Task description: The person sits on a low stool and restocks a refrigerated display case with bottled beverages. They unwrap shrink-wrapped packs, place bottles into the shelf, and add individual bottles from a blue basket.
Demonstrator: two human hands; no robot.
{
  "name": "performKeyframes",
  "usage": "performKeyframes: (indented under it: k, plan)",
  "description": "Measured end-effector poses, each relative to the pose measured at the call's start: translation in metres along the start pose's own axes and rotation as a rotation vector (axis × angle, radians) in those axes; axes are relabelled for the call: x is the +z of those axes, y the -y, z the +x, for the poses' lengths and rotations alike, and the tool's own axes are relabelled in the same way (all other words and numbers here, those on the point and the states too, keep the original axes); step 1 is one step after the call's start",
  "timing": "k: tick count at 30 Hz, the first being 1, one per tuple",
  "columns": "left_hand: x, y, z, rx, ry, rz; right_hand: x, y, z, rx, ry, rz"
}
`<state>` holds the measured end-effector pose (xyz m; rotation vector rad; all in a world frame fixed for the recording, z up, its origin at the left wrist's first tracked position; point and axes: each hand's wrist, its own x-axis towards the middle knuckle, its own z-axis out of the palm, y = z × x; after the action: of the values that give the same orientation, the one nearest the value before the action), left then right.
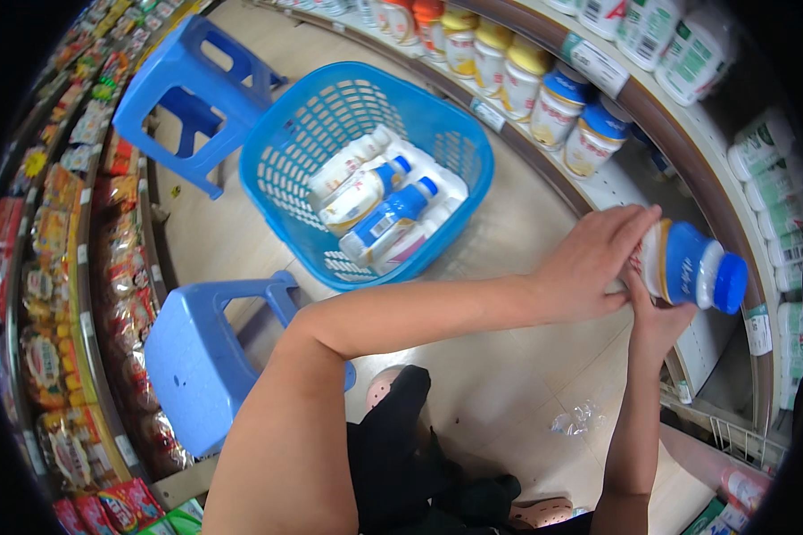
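Note:
A white bottle (678, 259) with a blue neck band and blue cap is held between both my hands, tilted with its cap pointing right and slightly down. My left hand (589, 263) reaches across from the left and closes around its lower end, covering much of it. From below, my right hand (653, 325) grips its side with thumb and fingers. Farther left, a blue plastic basket (281, 236) stands on the floor. Inside lie two blue-capped bottles (388, 218) and several white bottles (352, 165) on their sides.
A blue stool (165, 67) stands behind the basket's left side, and another blue stool (187, 366) is nearer me. Shelves of capped bottles (553, 102) curve along the right. Packaged snacks (49, 348) line the left. A clear plastic wrapper (575, 417) lies on the floor.

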<state>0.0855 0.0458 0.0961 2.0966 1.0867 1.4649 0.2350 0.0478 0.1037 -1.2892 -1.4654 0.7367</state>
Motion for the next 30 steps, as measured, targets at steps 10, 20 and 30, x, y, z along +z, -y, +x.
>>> performKeyframes:
  k: [10,20,30]
  plan:
    - [-0.065,-0.043,-0.022,-0.248,0.187,0.026,0.024,0.045,-0.071,0.070,0.196,0.364]
    - [-0.197,0.015,-0.023,-0.562,-0.117,0.543,0.025,0.054,-0.079,0.122,0.625,0.232]
    - [-0.228,0.109,-0.102,-1.065,0.251,0.743,0.003,0.012,-0.082,0.272,0.587,0.082]
